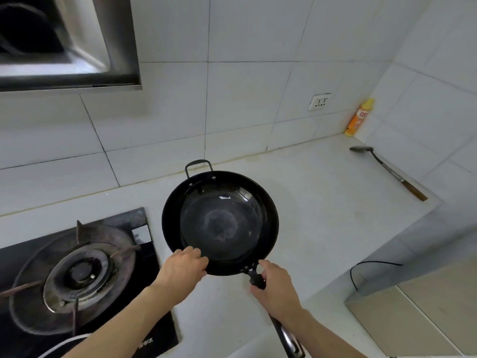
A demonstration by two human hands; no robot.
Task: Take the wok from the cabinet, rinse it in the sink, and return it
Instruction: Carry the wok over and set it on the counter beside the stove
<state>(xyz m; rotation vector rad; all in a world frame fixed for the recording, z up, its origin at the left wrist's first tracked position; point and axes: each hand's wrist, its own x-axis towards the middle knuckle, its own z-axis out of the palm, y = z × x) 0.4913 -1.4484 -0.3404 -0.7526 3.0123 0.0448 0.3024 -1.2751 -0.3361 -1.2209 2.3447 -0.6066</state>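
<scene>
At the near rim of the wok (220,223), the left hand (183,264) curls over the edge, fingers on the inner lip and thumb seemingly under it. Just beside it the right hand (275,288) wraps the long handle (284,334) close to where it meets the bowl, fingers curled around the dark grip. Both hands sit on the side nearest the person, so the pan extends away from them; its long axis runs from the handle at lower right up to the small loop handle (198,165) on the far rim, towards the tiled wall. Whether the wok rests on the white countertop (322,202) or hangs just above it cannot be told.

The bowl is round, shallow and black, a glossy metal with a dull, worn patch at its centre. The handle ends in a shiny metal section. To the left lies a black gas stove (85,267) with a rusted burner ring. No sink shows, so any carry probably means turning away.
</scene>
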